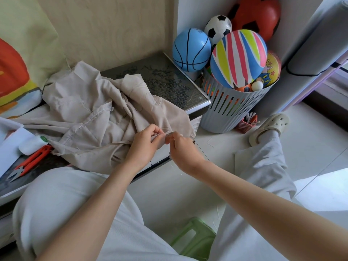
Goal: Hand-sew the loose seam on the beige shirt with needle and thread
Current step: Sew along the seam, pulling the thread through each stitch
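Note:
The beige shirt (90, 117) lies crumpled over the low dark table (169, 80), one edge hanging off the front. My left hand (145, 144) pinches that hanging edge at the seam. My right hand (180, 146) sits right beside it, fingertips pinched together at the same seam; the needle itself is too small to make out. A thin dark thread (202, 150) runs down to the right from my right hand.
Orange thread snips (28, 162) and a white object (32, 145) lie at the table's left. A grey slotted basket (231, 110) full of balls stands to the right. My knees flank a green stool (194, 238) on the pale floor.

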{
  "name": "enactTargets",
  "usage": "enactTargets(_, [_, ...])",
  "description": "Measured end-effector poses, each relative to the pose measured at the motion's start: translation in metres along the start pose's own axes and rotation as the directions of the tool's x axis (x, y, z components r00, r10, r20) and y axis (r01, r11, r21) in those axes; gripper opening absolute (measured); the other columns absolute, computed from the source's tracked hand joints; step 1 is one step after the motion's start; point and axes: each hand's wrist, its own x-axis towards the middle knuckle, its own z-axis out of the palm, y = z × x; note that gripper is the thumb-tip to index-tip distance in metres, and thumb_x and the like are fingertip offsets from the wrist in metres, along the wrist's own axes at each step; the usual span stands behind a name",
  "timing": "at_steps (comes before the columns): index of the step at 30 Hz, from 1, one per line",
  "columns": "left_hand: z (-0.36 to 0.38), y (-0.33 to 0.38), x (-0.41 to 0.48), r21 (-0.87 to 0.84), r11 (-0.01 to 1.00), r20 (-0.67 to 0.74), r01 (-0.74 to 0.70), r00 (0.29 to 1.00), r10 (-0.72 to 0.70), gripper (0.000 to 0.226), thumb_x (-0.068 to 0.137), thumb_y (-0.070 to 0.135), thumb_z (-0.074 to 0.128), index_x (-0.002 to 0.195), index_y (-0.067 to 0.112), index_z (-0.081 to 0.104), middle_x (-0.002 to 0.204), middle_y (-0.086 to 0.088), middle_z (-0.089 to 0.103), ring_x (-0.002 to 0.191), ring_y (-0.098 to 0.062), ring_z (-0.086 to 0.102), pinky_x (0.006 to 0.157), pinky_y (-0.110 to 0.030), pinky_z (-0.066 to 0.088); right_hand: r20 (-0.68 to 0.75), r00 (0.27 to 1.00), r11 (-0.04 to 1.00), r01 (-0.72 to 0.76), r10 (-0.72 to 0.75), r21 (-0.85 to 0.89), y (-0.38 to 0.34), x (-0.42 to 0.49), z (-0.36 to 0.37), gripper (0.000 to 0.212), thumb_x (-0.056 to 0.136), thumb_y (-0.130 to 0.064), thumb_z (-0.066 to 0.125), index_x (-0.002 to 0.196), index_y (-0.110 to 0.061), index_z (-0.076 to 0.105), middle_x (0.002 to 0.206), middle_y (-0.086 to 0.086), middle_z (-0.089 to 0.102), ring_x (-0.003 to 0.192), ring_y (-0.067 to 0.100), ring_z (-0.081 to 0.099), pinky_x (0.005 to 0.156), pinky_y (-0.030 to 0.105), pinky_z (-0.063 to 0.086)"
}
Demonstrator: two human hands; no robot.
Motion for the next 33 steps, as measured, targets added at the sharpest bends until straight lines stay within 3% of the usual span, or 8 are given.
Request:
enactTargets(6, [0.001, 0.001, 0.0, -0.028, 1.0, 0.008, -0.008, 1.0, 0.008, 0.004, 0.091, 0.012, 0.061, 0.09, 0.008, 0.061, 0.076, 0.007, 0.064, 0.068, 0.013, 0.057, 0.062, -0.005, 0.04, -0.012, 1.0, 0.999, -0.009, 0.01, 0.049, 0.0, 0.002, 0.005, 0.021, 0.096, -0.006, 0.034, 0.11, -0.005, 0.048, 0.092, 0.019, 0.065, 0.09, 0.034, 0.058, 0.076, 0.045, 0.047])
enactTargets(9, [0.0, 0.002, -0.001, -0.032, 0.999, -0.013, -0.029, 0.999, 0.029, 0.004, 0.09, 0.012, 0.062, 0.091, 0.008, 0.064, 0.078, 0.005, 0.067, 0.071, 0.012, 0.059, 0.065, -0.005, 0.041, -0.001, 1.0, 0.998, 0.028, -0.028, 0.051, 0.005, 0.0, 0.005, 0.018, 0.1, -0.012, 0.033, 0.112, -0.008, 0.046, 0.085, 0.009, 0.064, 0.087, 0.024, 0.05, 0.07, 0.032, 0.037])
enactTargets(12, [-0.002, 0.006, -0.002, -0.037, 0.998, -0.05, -0.044, 0.998, 0.043, 0.005, 0.09, 0.011, 0.062, 0.088, 0.008, 0.065, 0.076, -0.003, 0.069, 0.07, -0.005, 0.06, 0.061, -0.007, 0.042, 0.014, 0.996, 0.994, 0.089, -0.09, 0.066, 0.007, -0.005, 0.001, 0.02, 0.1, -0.011, 0.032, 0.114, -0.01, 0.046, 0.07, -0.011, 0.053, 0.083, 0.012, 0.042, 0.065, 0.021, 0.027])
enactTargets(19, [-0.004, 0.005, 0.0, -0.033, 0.998, -0.158, -0.058, 0.986, 0.052, 0.007, 0.09, 0.01, 0.061, 0.083, 0.011, 0.063, 0.076, -0.002, 0.066, 0.068, 0.004, 0.056, 0.061, -0.003, 0.038, 0.006, 0.99, 0.984, 0.14, -0.142, 0.105, 0.009, -0.014, -0.005, 0.024, 0.099, -0.007, 0.035, 0.115, -0.011, 0.051, 0.085, 0.001, 0.064, 0.064, 0.007, 0.052, 0.068, 0.027, 0.047])
enactTargets(22, [-0.003, 0.008, -0.001, -0.08, 0.996, -0.102, -0.044, 0.994, 0.036, 0.005, 0.089, 0.009, 0.062, 0.085, 0.006, 0.064, 0.073, -0.005, 0.067, 0.063, -0.003, 0.055, 0.056, -0.006, 0.04, -0.005, 0.995, 0.965, 0.1, -0.102, 0.241, 0.002, -0.013, -0.007, 0.019, 0.1, -0.014, 0.039, 0.11, -0.009, 0.054, 0.086, 0.005, 0.063, 0.071, 0.02, 0.062, 0.072, 0.034, 0.054])
enactTargets(25, [-0.001, 0.006, -0.001, -0.083, 0.995, -0.055, -0.061, 0.997, 0.056, 0.004, 0.088, 0.01, 0.063, 0.086, 0.007, 0.065, 0.075, -0.004, 0.068, 0.066, -0.01, 0.06, 0.061, -0.011, 0.043, -0.006, 0.998, 0.948, 0.061, -0.062, 0.312, -0.002, -0.011, -0.01, 0.014, 0.099, -0.012, 0.043, 0.1, -0.007, 0.056, 0.08, 0.001, 0.063, 0.067, 0.018, 0.062, 0.071, 0.043, 0.056])
enactTargets(29, [-0.001, 0.004, 0.0, -0.132, 0.988, 0.015, -0.084, 0.996, 0.086, 0.006, 0.09, 0.01, 0.061, 0.09, 0.012, 0.066, 0.081, 0.007, 0.067, 0.075, 0.001, 0.059, 0.071, -0.01, 0.042, -0.033, 0.999, 0.938, 0.049, -0.04, 0.344, -0.002, -0.01, -0.016, 0.015, 0.098, -0.011, 0.046, 0.089, -0.008, 0.057, 0.069, -0.005, 0.062, 0.059, 0.015, 0.06, 0.065, 0.047, 0.056])
enactTargets(33, [-0.001, 0.007, 0.0, -0.25, 0.966, 0.083, -0.066, 0.993, 0.089, 0.008, 0.092, 0.008, 0.059, 0.096, 0.008, 0.066, 0.088, -0.001, 0.067, 0.076, 0.003, 0.06, 0.073, -0.009, 0.042, -0.045, 0.997, 0.957, 0.072, -0.062, 0.282, 0.001, -0.01, -0.017, 0.019, 0.099, -0.014, 0.044, 0.085, -0.012, 0.057, 0.067, -0.002, 0.063, 0.062, 0.021, 0.063, 0.068, 0.042, 0.055])
